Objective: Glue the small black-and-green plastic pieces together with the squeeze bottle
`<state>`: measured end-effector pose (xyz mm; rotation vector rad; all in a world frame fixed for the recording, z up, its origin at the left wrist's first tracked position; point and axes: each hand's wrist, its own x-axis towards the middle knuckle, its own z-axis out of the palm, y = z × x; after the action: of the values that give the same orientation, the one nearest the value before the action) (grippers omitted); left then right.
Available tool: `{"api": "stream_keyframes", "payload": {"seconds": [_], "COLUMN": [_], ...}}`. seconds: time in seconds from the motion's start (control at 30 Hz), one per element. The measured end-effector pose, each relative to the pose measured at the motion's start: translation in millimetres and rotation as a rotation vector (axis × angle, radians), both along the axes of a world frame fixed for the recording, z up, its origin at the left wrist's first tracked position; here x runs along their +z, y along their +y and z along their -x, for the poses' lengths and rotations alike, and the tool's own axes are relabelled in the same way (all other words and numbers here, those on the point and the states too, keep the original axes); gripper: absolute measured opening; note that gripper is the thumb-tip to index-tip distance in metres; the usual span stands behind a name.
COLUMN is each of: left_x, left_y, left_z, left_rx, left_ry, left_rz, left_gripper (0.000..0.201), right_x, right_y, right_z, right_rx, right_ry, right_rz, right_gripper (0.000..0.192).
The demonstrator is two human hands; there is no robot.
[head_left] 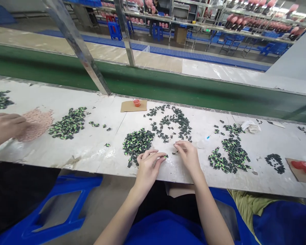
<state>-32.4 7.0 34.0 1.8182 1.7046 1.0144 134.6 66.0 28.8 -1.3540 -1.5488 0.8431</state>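
Left hand (148, 163) pinches a small green-black piece (165, 157); no writing readable.

A small orange plastic cup (136, 102) sits on a brown cardboard square (130, 107) at the far edge of the white worktable (91, 143). Left of the cardboard lies a pink heap of small parts (37, 123); right of it, a crumpled white cloth (250, 126). Beyond the cardboard runs a green conveyor belt (168, 86), with blue plastic stools (114, 30) farther behind.
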Motion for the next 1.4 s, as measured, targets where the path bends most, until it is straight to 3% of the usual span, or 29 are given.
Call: {"api": "stream_keyframes", "payload": {"seconds": [0.37,0.73,1.1,1.4], "left_x": [6.6,11.0,8.6,20.4], "left_y": [1,-4,-7,-4], "left_z": [-11,-16,-25,-18], "left_rx": [-0.034,-0.068,-0.053,-0.25], "left_ry": [0.036,0.142,0.111,0.222], "left_rz": [-0.084,-0.236,-0.35,-0.455], "left_gripper": [0.016,0.018,0.019,0.025], "right_x": [20.1,19.2,17.2,11.2], "right_y": [-37,-50,-60,-65], "right_z": [0,4,7,4], "right_rx": [-0.086,-0.002,-0.025,-0.007], "right_ry": [0.405,0.475,0.436,0.462], "right_rz": [0.212,0.302,0.13,-0.009], "right_gripper": [0.021,0.017,0.008,0.004]}}
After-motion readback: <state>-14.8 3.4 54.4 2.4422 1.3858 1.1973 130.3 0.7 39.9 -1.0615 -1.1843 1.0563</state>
